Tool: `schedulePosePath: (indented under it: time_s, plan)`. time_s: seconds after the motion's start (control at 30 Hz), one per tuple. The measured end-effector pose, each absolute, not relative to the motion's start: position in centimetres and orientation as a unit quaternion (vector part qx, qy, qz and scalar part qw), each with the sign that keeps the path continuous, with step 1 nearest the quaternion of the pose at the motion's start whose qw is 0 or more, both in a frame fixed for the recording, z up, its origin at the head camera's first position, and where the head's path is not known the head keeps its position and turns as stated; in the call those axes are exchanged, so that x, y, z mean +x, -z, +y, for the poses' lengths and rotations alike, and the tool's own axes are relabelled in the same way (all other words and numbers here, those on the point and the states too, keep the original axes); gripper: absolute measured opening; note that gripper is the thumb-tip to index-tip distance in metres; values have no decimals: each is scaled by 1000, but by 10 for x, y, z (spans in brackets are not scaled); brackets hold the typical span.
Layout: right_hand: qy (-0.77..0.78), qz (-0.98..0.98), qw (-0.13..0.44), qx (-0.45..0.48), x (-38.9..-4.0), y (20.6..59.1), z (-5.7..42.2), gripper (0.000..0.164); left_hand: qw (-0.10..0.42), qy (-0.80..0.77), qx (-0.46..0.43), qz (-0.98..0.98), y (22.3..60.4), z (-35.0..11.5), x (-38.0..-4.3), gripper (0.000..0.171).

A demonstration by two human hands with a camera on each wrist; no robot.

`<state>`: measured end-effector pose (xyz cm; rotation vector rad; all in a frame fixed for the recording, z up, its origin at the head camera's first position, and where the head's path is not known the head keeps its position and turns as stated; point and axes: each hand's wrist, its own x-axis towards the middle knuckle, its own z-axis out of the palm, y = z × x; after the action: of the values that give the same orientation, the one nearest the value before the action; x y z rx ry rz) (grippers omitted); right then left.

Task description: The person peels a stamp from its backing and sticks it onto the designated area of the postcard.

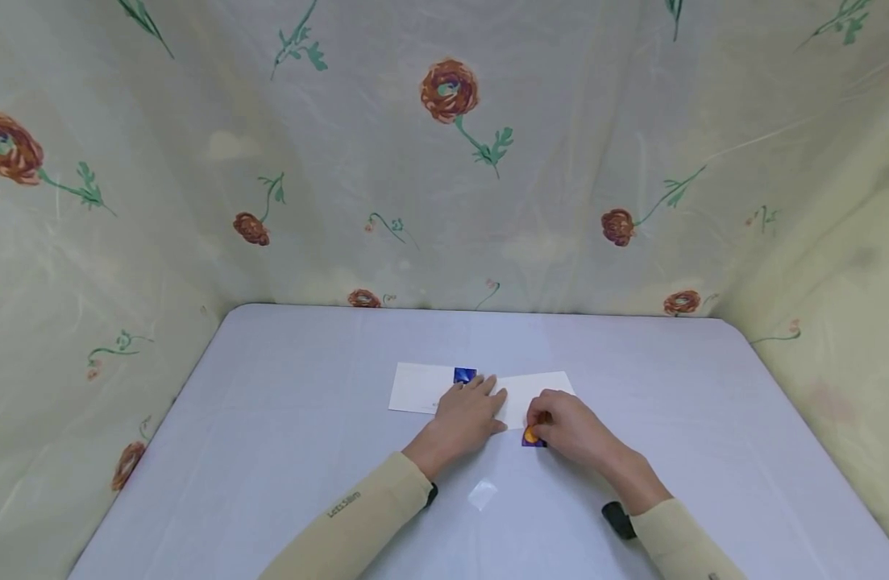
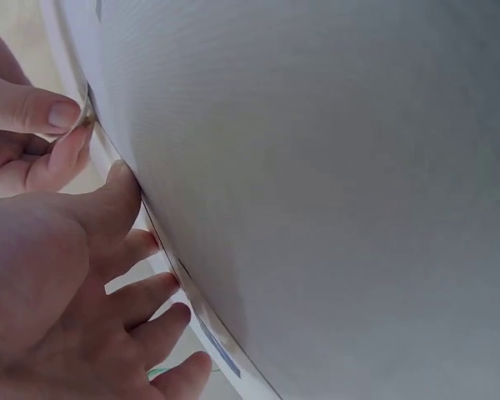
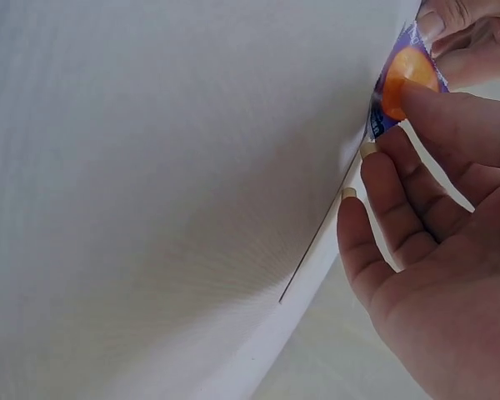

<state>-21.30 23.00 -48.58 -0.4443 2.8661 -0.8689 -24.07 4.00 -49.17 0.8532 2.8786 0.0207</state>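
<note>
My right hand (image 1: 571, 427) pinches a small purple stamp-like piece with an orange disc on it (image 3: 408, 71) between thumb and fingers, at the near edge of a white paper sheet (image 1: 517, 403). On that sheet rests my left hand (image 1: 464, 423), fingers spread, partly covering it. To the left lies another white rectangle of paper (image 1: 418, 388), with a small blue square (image 1: 464, 375) at its upper right corner beside my left fingertips. In the left wrist view the right thumb and fingers hold the thin piece close to my left thumb. The piece's underside is hidden.
A small translucent square (image 1: 482, 495) lies on the white-covered table (image 1: 292, 451), nearer than the papers. A flower-printed curtain (image 1: 546, 145) hangs behind the table and along both sides. Dark bands sit at both wrists.
</note>
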Motion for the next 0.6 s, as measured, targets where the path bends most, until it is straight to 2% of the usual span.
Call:
schedulePosePath:
  time_s: [0.6]
  plan:
    - [316,939,77,-115,-211,477,243,13,67,5,301,951,493,42,-240,58]
